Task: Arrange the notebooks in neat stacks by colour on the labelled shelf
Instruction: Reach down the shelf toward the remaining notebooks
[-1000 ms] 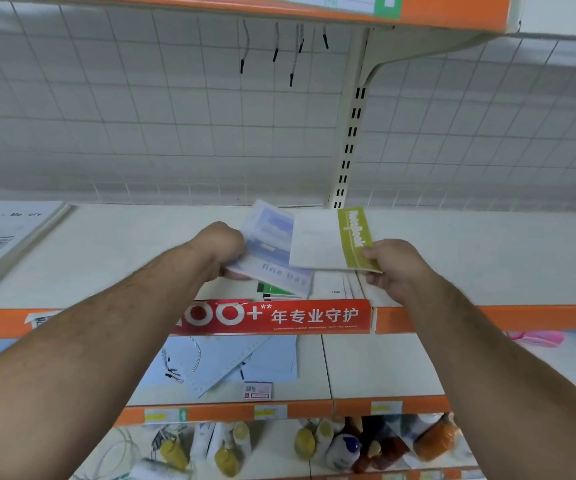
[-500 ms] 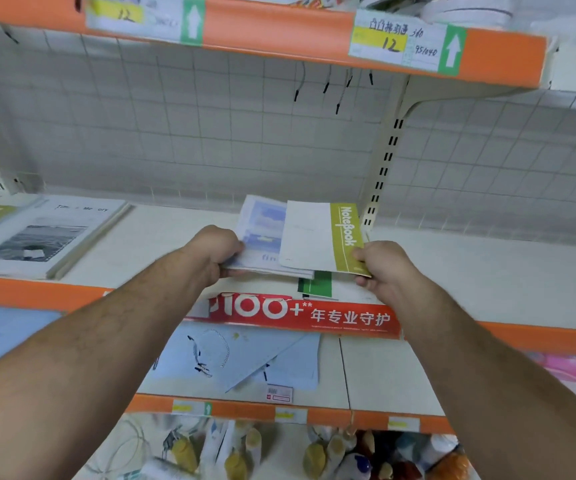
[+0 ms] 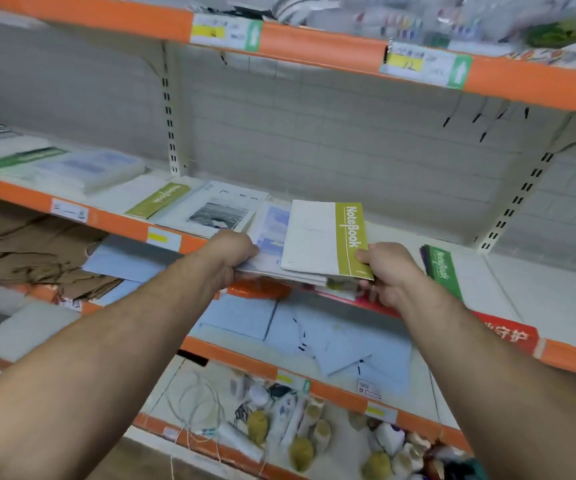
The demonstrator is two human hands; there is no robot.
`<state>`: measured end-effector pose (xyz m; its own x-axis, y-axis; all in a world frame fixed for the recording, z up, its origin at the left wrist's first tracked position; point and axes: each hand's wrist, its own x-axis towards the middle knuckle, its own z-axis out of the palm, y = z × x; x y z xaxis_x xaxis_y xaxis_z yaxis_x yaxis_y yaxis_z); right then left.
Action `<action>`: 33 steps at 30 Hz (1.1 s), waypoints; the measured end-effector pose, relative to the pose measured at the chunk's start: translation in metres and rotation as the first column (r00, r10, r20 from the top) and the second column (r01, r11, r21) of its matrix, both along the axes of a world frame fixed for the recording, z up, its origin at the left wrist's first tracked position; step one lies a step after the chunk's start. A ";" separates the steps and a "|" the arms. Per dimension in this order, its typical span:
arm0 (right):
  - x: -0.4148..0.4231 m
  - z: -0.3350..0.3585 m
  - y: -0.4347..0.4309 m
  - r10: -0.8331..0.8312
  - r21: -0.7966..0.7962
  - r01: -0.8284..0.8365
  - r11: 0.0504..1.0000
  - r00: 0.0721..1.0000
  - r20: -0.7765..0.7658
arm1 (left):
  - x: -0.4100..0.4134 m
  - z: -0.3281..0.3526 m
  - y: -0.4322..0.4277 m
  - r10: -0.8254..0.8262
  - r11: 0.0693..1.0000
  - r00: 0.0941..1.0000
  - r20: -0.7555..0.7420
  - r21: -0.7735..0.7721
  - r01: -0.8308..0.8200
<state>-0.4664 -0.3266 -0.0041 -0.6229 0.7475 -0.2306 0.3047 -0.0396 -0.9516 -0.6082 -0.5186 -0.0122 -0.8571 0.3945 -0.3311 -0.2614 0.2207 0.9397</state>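
Notebook stack [image 3: 311, 237] further left along shelf [image 3: 539, 289], in grip of left hand [image 3: 231, 252], right hand [image 3: 388, 271].

Held stack [image 3: 309, 237] sits btwn left hand [image 3: 231, 252] & right hand [image 3: 388, 268], over front edge of mid shelf [image 3: 529, 292]. On it: lone notebook [image 3: 441, 271] just right of right hand; photo book [image 3: 219, 213] behind left hand; second notebook [image 3: 158, 200] left of that; far stacks [image 3: 85, 168] further left. Sheets [image 3: 342, 341] on shelf below.
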 end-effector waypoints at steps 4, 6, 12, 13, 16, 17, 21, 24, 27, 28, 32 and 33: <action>-0.040 -0.004 -0.075 0.114 -0.017 -0.114 0.993 0.993 0.014 | -0.025 -0.003 -0.081 0.090 0.996 0.996 -0.019 0.002 -0.090; -0.058 -0.007 -0.111 0.168 -0.007 -0.168 0.986 0.986 0.022 | -0.035 -0.007 -0.120 0.144 0.990 0.989 -0.020 -0.002 -0.144; -0.117 -0.012 -0.202 0.289 -0.014 -0.289 0.957 0.957 0.012 | -0.061 -0.012 -0.230 0.259 0.966 0.966 -0.006 0.010 -0.259; -0.127 -0.012 -0.217 0.318 -0.018 -0.318 0.948 0.948 0.005 | -0.065 -0.011 -0.248 0.285 0.959 0.959 -0.010 0.013 -0.285; -0.158 -0.011 -0.259 0.419 -0.032 -0.419 0.908 0.908 -0.004 | -0.075 -0.008 -0.294 0.367 0.930 0.930 -0.003 0.036 -0.366; -0.169 -0.010 -0.272 0.442 -0.031 -0.442 0.897 0.897 -0.005 | -0.078 -0.007 -0.307 0.399 0.916 0.917 -0.005 0.043 -0.399; -0.210 -0.009 -0.319 0.509 -0.007 -0.509 0.861 0.861 0.004 | -0.095 -0.009 -0.357 0.499 0.866 0.866 -0.006 0.047 -0.499; -0.239 -0.012 -0.347 0.552 -0.002 -0.552 0.834 0.833 0.019 | -0.111 -0.012 -0.388 0.556 0.830 0.831 0.010 0.044 -0.556; -0.275 -0.014 -0.373 0.610 -0.032 -0.609 0.792 0.793 0.004 | -0.135 -0.015 -0.413 0.604 0.796 0.796 0.022 0.030 -0.605; -0.289 -0.015 -0.380 0.624 -0.037 -0.624 0.781 0.781 0.001 | -0.144 -0.015 -0.420 0.617 0.786 0.786 0.026 0.027 -0.618; -0.352 -0.016 -0.404 0.668 -0.024 -0.668 0.744 0.744 0.001 | -0.193 -0.014 -0.445 0.659 0.752 0.752 0.019 -0.005 -0.659; -0.368 -0.015 -0.408 0.683 -0.022 -0.682 0.731 0.731 -0.002 | -0.206 -0.012 -0.450 0.672 0.741 0.741 0.017 -0.013 -0.672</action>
<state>-0.8345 -0.7346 -0.0191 -0.9622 0.1169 -0.2461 0.2630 0.1626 -0.9510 -0.8138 -0.9685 -0.0246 -0.8928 -0.2829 -0.3505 -0.3616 -0.0138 0.9322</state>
